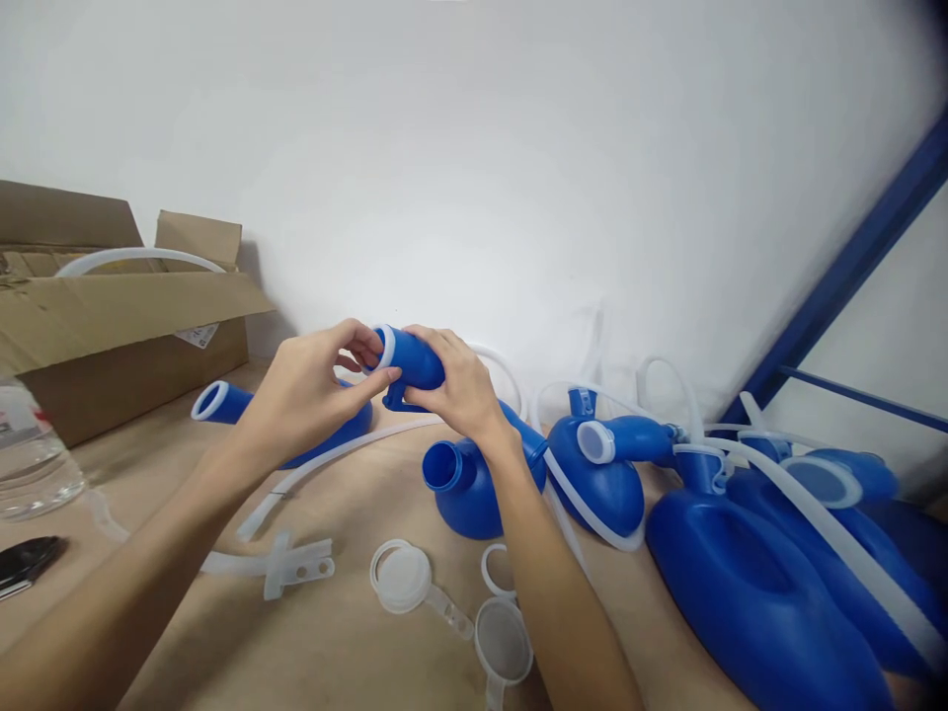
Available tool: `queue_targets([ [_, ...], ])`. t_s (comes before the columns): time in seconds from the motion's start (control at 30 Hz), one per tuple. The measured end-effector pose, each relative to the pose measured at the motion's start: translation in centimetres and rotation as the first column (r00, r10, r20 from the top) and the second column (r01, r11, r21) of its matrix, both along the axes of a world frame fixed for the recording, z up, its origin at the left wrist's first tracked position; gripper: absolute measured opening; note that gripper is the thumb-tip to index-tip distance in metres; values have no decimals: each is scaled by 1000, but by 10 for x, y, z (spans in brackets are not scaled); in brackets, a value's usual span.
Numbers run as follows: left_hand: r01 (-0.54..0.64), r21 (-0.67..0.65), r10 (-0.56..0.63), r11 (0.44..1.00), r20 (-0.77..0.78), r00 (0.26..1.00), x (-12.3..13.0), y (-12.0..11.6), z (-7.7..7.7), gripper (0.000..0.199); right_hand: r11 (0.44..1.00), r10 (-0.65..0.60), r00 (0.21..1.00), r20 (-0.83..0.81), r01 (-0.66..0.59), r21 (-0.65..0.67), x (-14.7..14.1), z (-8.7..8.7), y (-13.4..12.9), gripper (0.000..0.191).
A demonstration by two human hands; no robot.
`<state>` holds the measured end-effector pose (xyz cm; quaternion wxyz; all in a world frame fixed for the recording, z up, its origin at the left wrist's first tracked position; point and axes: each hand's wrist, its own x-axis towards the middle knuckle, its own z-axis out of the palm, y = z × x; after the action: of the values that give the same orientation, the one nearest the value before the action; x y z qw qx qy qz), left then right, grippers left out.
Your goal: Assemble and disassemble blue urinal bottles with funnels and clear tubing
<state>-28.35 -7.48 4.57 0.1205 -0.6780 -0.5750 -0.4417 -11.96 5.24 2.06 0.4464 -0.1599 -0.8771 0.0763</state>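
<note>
Above the table, my right hand (463, 385) is wrapped round a short blue plastic tube (416, 357) with a small tab on its underside. A white ring (387, 346) sits on the tube's left end. My left hand (315, 370) grips that rim, fingertips inside the opening and thumb outside. Below my right forearm stands a blue plastic bottle (466, 502) with an open neck. Behind my left forearm lies another blue piece with a white-ringed tube end (211, 402). Two white strap caps (404, 580) (504, 640) lie nearer me.
Several blue bottles (755, 592) with white hoses crowd the right side. A hose with a clear cross-shaped fitting (296, 565) lies front left. At left are an open cardboard box (140, 365), a clear bottle (34, 459) and a black object (26, 563). A white wall (474, 168) stands behind.
</note>
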Motion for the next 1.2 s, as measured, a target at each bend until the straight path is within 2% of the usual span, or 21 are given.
queue_targets([
  [0.17, 80, -135, -93, 988, -95, 991, -8, -3, 6, 30, 993, 88, 995, 50, -91, 76, -2, -3, 3, 63],
  [0.27, 111, -217, -131, 970, -79, 988, -17, -9, 14, 32, 986, 132, 987, 93, -140, 89, 1, -4, 5, 65],
  [0.37, 188, -429, -211, 883, -4, 978, -27, -20, 22, 35, 985, 124, 984, 127, -138, 106, 5, -2, 8, 60],
  [0.47, 195, -608, -313, 769, -94, 945, -25, -30, 21, 30, 989, 138, 990, 24, -139, 44, 8, 2, 6, 62],
  [0.57, 170, -672, -396, 721, -199, 896, -9, -32, 9, 13, 995, 101, 989, -110, -103, -13, 6, 5, 1, 70],
  [0.63, 158, -674, -408, 722, -230, 883, 4, -30, 2, 9, 996, 79, 985, -153, -83, -17, 4, 6, -2, 72],
  [0.7, 194, -654, -443, 731, -239, 864, 11, -27, 0, 12, 996, 79, 979, -185, -84, -15, 3, 6, -3, 73],
  [0.77, 299, -576, -488, 761, -205, 848, 10, -25, 3, 10, 997, 70, 974, -217, -76, -20, 4, 6, -3, 75],
  [0.8, 343, -461, -466, 819, -184, 865, 8, -24, 6, 17, 997, 59, 972, -228, -67, -27, 4, 6, -3, 75],
  [0.83, 341, -293, -397, 894, -162, 903, 5, -24, 9, 23, 998, 48, 971, -232, -57, -33, 5, 5, -3, 76],
  [0.87, 285, -101, -297, 953, -134, 945, 1, -24, 11, 25, 998, 40, 972, -232, -49, -33, 4, 5, -4, 76],
  [0.9, 199, 64, -192, 978, -103, 976, -2, -23, 14, 28, 999, 38, 974, -224, -45, -27, 4, 4, -5, 76],
  [0.93, 122, 162, -109, 979, -85, 990, -4, -22, 15, 41, 999, 42, 977, -211, -46, -12, 3, 4, -6, 77],
  [1.0, 67, 182, -46, 981, -115, 992, -6, -20, 16, 70, 998, 67, 982, -175, -64, 27, -1, 3, -10, 79],
  [1.03, 59, 177, -35, 982, -136, 990, -6, -18, 15, 71, 995, 92, 982, -163, -86, 43, -2, 3, -12, 80],
  [1.13, -13, 278, 47, 961, -115, 992, -6, -15, 13, 53, 981, 192, 965, -181, -182, 66, -6, 4, -15, 87],
  [1.2, -16, 268, 35, 963, -65, 997, -8, -13, 11, 53, 967, 252, 946, -205, -241, 79, -8, 4, -15, 90],
])
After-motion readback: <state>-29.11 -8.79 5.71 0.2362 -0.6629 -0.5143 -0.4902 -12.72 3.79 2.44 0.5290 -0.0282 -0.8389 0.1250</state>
